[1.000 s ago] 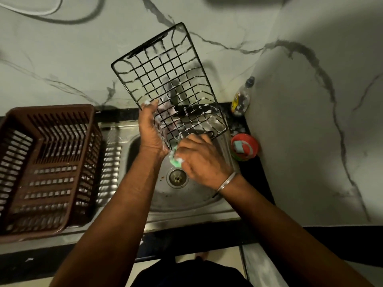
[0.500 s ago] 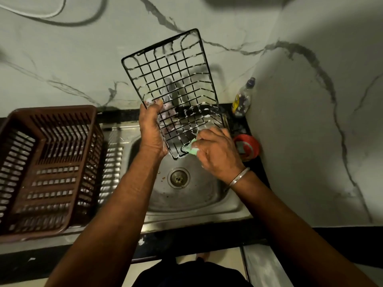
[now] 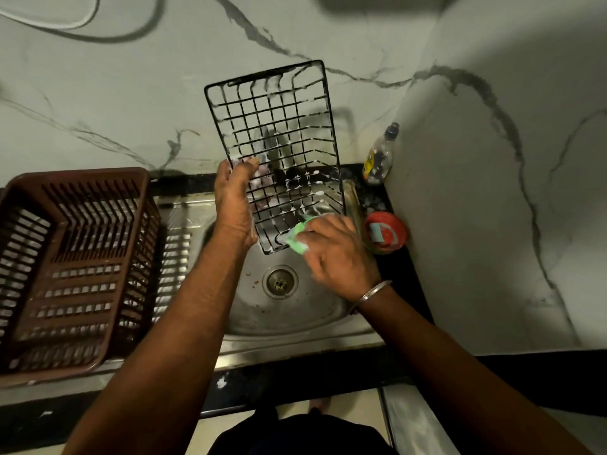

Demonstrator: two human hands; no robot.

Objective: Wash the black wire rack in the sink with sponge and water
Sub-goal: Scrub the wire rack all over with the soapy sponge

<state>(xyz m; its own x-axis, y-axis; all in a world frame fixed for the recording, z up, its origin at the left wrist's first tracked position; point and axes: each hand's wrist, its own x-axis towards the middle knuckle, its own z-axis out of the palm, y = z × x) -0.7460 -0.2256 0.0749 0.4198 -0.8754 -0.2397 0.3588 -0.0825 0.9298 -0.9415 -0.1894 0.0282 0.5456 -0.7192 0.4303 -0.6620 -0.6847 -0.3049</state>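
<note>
The black wire rack (image 3: 276, 126) stands nearly upright above the steel sink (image 3: 249, 316), with white suds on its wires. My left hand (image 3: 235, 200) grips its left edge, fingers curled through the grid. My right hand (image 3: 335, 254) holds a green sponge (image 3: 297, 239) and presses it against the rack's lower right corner. The sink's drain (image 3: 280, 281) lies just below the rack's bottom edge. No running water shows.
A brown plastic dish basket (image 3: 75, 270) sits on the drainboard to the left. A plastic bottle (image 3: 379, 157) and a round red tub (image 3: 386, 233) stand by the right wall. A marble wall rises behind the sink, a black counter edge runs in front.
The rack has swung more upright and shifted right. My right hand with the sponge moved from under the rack's bottom, up to its right side, then back down to the lower corner.
</note>
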